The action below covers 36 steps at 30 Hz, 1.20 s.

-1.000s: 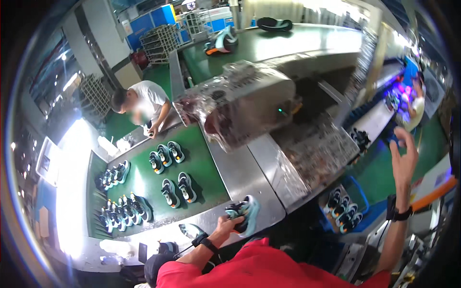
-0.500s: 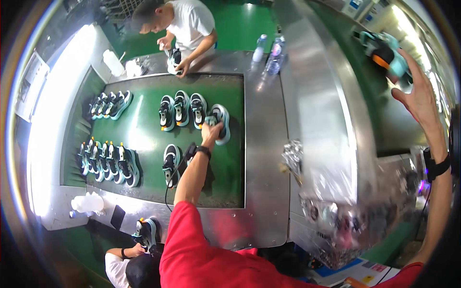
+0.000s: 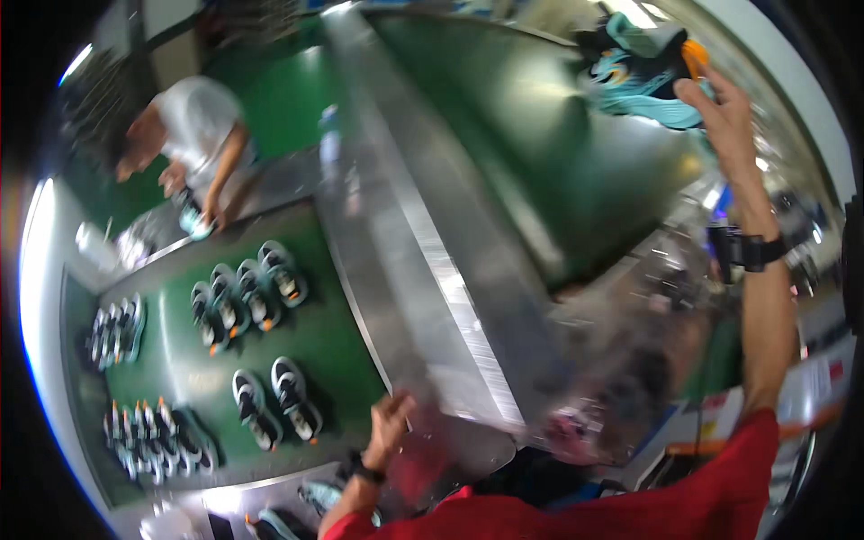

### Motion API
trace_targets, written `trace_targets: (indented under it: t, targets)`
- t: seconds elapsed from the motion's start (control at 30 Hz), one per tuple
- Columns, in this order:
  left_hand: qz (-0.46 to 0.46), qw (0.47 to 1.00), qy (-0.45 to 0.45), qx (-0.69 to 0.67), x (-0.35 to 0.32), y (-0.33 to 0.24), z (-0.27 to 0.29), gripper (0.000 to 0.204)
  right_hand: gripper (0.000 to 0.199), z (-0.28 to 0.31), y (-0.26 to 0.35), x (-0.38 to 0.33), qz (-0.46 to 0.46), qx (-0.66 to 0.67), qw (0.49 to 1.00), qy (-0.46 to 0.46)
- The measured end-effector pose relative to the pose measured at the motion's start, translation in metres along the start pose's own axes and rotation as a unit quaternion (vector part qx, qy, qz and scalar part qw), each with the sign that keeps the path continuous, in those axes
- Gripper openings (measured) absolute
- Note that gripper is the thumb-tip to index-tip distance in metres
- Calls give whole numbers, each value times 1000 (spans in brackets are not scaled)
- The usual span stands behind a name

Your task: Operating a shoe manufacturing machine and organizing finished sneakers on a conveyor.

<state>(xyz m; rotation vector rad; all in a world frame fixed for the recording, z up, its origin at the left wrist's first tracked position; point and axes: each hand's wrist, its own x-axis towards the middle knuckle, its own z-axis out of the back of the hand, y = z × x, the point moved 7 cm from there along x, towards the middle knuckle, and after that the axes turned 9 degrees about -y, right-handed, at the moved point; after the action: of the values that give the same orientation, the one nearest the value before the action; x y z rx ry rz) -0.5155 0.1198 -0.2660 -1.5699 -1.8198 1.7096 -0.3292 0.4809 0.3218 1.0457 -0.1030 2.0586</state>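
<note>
My right hand [image 3: 724,112] is stretched far up to the right, and its fingers grip the orange heel of a teal and black shoe [image 3: 643,67] on the green conveyor belt [image 3: 540,153]. A black watch sits on that wrist. Low in the picture, my left hand [image 3: 389,430] hangs with nothing in it and its fingers apart. It is over the metal edge [image 3: 423,297] beside the green table [image 3: 337,360]. The pair of dark shoes [image 3: 274,402] on that table is the nearest to it. The picture is blurred.
More shoes lie on the green table: several side by side [image 3: 245,292] farther back and two tight rows [image 3: 148,441] [image 3: 115,328] at the left. A person in a white shirt [image 3: 193,126] bends over the far end, handling a shoe [image 3: 192,221]. A bottle [image 3: 330,135] stands on the metal strip.
My left hand has let go of the shoe it set on the green table and drawn back toward me. My right hand has reached the teal shoe on the belt. The view swung.
</note>
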Motion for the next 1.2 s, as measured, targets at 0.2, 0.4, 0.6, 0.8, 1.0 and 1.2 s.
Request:
trace_targets:
  t: [0.2, 0.4, 0.6, 0.8, 1.0, 1.2]
  targets:
    - [85, 880, 464, -49, -165, -55, -210, 56, 27, 153, 4, -115, -146, 166, 959, -179]
    - [51, 734, 643, -213, -280, -140, -399, 82, 27, 267, 4, -311, -199, 216, 873, -390]
    - [162, 752, 590, -245, -400, -61, -462, 64, 61, 325, 9, -535, -359, 200, 775, -480]
    - [149, 728, 668, -44, -506, 54, -486, 57, 87, 443, 54, -679, -453, 198, 770, -403]
    - [-27, 567, 795, 212, -670, 166, -466, 55, 54, 528, 72, -845, -507, -34, 666, -546]
    - [-81, 405, 869, 274, -791, 282, -481, 58, 56, 563, 126, -1040, -537, -124, 423, -719]
